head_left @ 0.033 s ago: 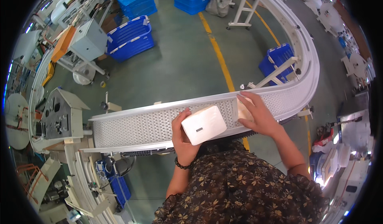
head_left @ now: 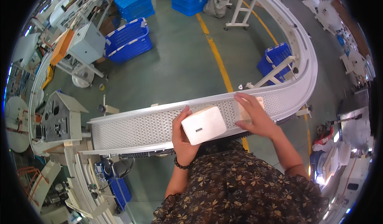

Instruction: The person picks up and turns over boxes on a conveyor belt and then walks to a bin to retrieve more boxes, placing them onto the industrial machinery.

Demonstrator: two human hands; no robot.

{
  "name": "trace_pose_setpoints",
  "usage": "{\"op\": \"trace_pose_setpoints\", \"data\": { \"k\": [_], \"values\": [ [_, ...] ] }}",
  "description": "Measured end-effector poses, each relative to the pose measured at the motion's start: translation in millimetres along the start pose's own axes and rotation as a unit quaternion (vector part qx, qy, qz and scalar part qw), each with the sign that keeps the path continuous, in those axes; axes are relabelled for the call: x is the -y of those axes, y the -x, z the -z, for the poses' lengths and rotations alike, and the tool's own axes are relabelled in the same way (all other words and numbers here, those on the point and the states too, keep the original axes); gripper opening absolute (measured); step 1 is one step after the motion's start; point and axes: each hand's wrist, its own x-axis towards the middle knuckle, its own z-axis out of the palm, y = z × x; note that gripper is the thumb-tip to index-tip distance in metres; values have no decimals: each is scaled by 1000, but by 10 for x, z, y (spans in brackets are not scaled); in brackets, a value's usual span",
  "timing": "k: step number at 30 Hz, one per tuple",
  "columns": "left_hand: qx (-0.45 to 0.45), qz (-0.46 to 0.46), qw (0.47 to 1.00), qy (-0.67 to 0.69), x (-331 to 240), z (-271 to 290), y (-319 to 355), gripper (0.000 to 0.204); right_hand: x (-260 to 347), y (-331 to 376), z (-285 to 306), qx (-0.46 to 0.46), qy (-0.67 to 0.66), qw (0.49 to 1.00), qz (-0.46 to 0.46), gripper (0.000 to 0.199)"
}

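My left hand (head_left: pixel 182 138) is closed around the side of a white block-shaped pack (head_left: pixel 207 125) with rounded corners and a small dark mark on its upper face. This pack is held above the perforated conveyor belt (head_left: pixel 135 129). Over the belt to the right, my right hand (head_left: pixel 257 118) has its fingers and thumb spread above a second pale rectangular pack (head_left: pixel 239 111). The hand covers much of that pack, and whether the fingers touch it is hard to tell.
The conveyor's pale rail (head_left: pixel 313 64) curves away at the right. Beyond it lie a blue crate (head_left: pixel 275 62), a larger blue bin (head_left: pixel 129 40) and stacked blue crates (head_left: pixel 191 0). A control box with a dark panel (head_left: pixel 60 116) stands at the belt's left end.
The second pack now shows on both sides of my right hand, its right end farther right along the belt. My left hand keeps its hold on the white pack.
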Motion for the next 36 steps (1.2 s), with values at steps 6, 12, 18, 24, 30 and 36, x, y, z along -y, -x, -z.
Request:
{"op": "trace_pose_setpoints", "data": {
  "k": [6,12,18,24,30,36],
  "values": [
    [26,277,894,352,-51,-858,25,71,-82,372,-165,-130,-483,864,-58,79],
    [111,264,898,334,32,-1018,-3,68,-322,609,42,-246,-397,881,-68,79],
    [111,314,911,244,226,-1147,102,52,-320,711,111,-211,-281,931,-101,86],
    [92,320,899,284,241,-1316,195,48,-321,621,128,-279,-153,947,37,69],
    [83,312,901,290,162,-1249,165,53,-274,524,111,-299,-260,916,63,51],
    [76,276,913,290,-3,-1327,62,64,-315,553,16,-386,-234,887,98,36]
  ]
}}
